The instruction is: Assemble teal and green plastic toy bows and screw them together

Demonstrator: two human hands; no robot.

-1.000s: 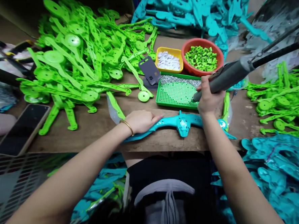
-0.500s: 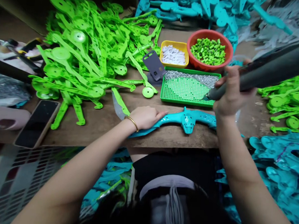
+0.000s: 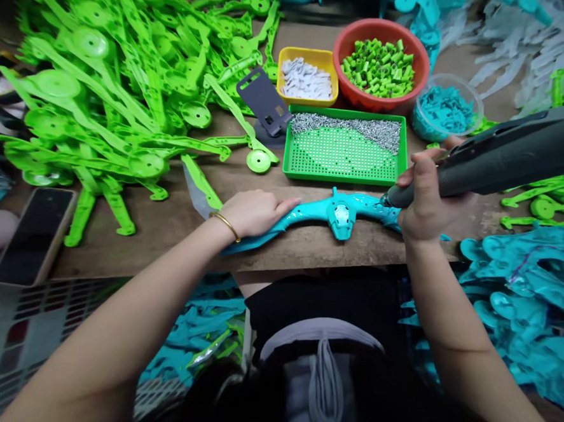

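A long, curved turquoise plastic toy bow (image 3: 342, 216) lies along the front of the wooden bench. My left hand (image 3: 257, 217), wearing a gold bangle at the wrist, is closed over its left arm and presses it on the wood. In my right hand (image 3: 426, 201) is a dark grey electric screwdriver (image 3: 500, 157), gripped near its nose and slanting down to the left. Its tip meets the right arm of the bow, or hovers just over it. Behind the bow sits a green perforated tray (image 3: 345, 171) with small silver screws heaped along its far side.
Green plastic parts (image 3: 89, 84) are piled at the left, by a phone (image 3: 36, 237). Behind the tray stand a yellow tray (image 3: 308, 100) of white pieces, a red bowl (image 3: 379, 102) of green cylinders and a clear tub (image 3: 445, 135) of turquoise bits. Turquoise parts (image 3: 529, 302) heap at the right.
The screwdriver's tip has gone from the green tray's near edge down to the right arm of the bow. My left hand stays on the bow. The whole view has shifted.
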